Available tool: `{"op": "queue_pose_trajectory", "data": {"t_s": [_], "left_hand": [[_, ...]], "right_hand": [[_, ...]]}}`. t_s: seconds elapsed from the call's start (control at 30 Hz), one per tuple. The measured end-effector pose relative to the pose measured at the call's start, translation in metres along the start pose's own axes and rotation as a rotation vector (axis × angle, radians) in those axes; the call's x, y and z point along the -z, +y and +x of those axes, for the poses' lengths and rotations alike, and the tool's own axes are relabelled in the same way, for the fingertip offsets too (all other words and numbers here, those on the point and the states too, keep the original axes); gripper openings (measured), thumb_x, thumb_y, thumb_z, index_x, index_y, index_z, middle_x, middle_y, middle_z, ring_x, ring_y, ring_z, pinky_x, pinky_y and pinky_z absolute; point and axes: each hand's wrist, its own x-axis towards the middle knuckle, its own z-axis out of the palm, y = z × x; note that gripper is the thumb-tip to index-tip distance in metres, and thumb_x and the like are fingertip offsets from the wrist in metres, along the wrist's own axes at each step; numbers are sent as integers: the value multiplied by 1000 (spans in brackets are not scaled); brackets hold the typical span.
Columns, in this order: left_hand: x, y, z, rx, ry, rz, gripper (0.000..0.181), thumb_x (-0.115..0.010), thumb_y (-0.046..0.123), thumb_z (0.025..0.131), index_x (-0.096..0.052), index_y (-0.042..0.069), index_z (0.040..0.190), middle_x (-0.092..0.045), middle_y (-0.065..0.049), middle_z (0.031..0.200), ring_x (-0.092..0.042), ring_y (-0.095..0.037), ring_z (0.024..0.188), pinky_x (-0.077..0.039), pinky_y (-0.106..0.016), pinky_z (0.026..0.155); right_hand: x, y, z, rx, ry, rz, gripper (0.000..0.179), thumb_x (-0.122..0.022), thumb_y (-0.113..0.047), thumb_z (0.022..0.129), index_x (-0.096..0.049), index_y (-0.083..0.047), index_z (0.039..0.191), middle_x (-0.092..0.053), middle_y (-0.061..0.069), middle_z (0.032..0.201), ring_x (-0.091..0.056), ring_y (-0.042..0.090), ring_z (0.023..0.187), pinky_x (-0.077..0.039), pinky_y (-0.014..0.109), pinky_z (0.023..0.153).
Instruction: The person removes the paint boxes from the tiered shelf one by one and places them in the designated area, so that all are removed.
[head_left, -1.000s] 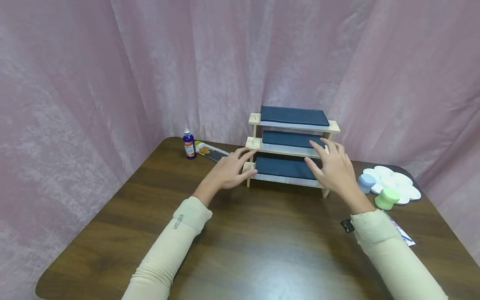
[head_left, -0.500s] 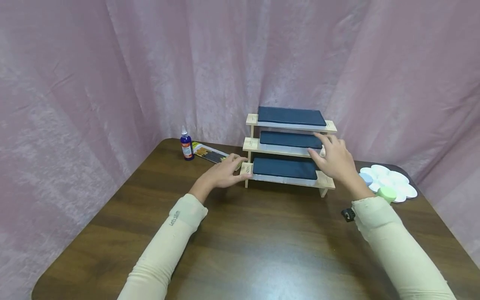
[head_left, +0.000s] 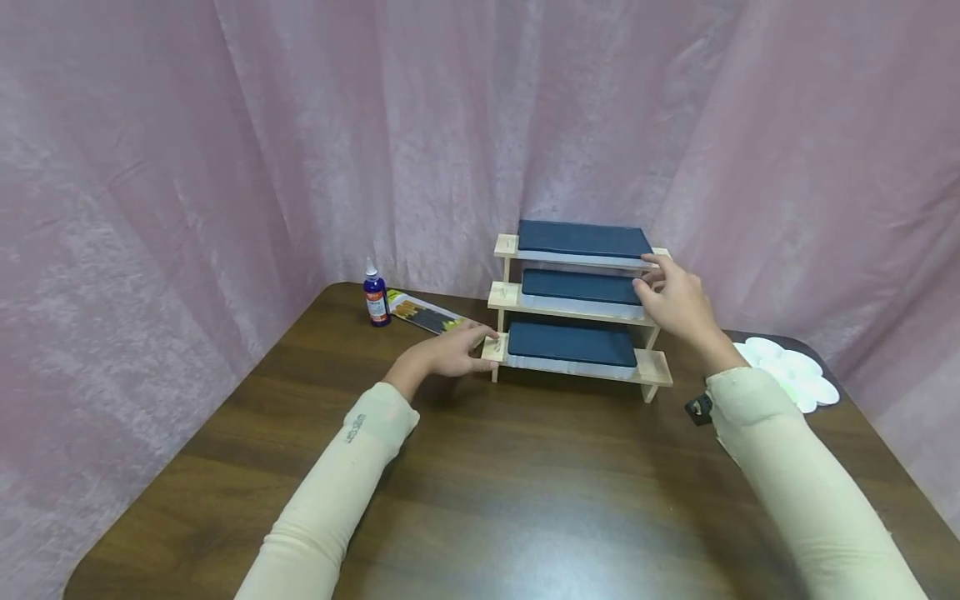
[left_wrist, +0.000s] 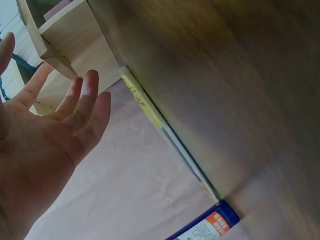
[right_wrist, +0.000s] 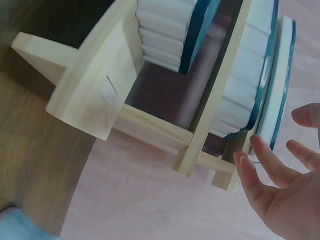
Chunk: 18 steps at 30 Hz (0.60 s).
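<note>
A three-tier wooden rack (head_left: 654, 367) stands at the back of the table, seen closer in the right wrist view. Each tier bears a long, white-sided box with a dark blue lid: a top box (head_left: 585, 239), a middle box (head_left: 581, 285) and a bottom box (head_left: 572, 343). My left hand (head_left: 450, 350) is at the lowest shelf's left end, fingers spread and loosely bent; whether they touch the wood is unclear. My right hand (head_left: 681, 304) is at the right ends of the upper and middle tiers, its fingers loosely bent and holding nothing in the right wrist view.
A blue bottle (head_left: 377, 297) with a white nozzle stands at the back left, beside a flat pack of brushes (head_left: 423, 312). A white flower-shaped palette (head_left: 795, 371) lies at the right, partly behind my right arm. A pink curtain (head_left: 450, 142) hangs behind the table.
My left hand has come down from the middle tier to the lowest shelf's left end. My right hand has risen slightly and shifted right, uncovering the bottom box. The rack and boxes look unmoved.
</note>
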Motion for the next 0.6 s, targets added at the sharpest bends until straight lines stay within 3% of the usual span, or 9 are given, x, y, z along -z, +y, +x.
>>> {"op": "queue_pose_trajectory", "data": {"t_s": [0.17, 0.4, 0.47, 0.6], "left_hand": [[-2, -2, 6, -18, -13, 8, 56, -64, 40, 96, -51, 9, 141, -51, -16, 143, -43, -31, 135, -34, -44, 112], [-3, -5, 11, -17, -7, -58, 57, -68, 38, 94, -51, 11, 141, -58, -16, 134, -55, -27, 120, -43, -43, 104], [-4, -5, 12, -9, -17, -68, 57, -67, 39, 95, -50, 11, 142, -58, -15, 132, -56, -26, 117, -44, -42, 103], [-6, -5, 14, 11, -43, -79, 60, -64, 41, 96, -46, 12, 145, -52, -14, 142, -50, -25, 127, -39, -42, 109]], "right_hand": [[0, 5, 11, -30, -24, 38, 54, -55, -27, 99, -43, -7, 148, -68, 24, 116, -62, 42, 110, -46, 57, 88], [0, 9, 25, -74, -80, 102, 59, -57, -26, 100, -37, -8, 153, -64, 30, 121, -60, 44, 110, -46, 57, 91], [0, 10, 27, -74, -94, 109, 60, -58, -26, 100, -36, -8, 153, -63, 30, 120, -61, 42, 108, -47, 53, 88], [-1, 14, 29, -57, -102, 118, 58, -58, -26, 100, -39, -8, 152, -64, 29, 116, -64, 35, 84, -48, 40, 67]]}}
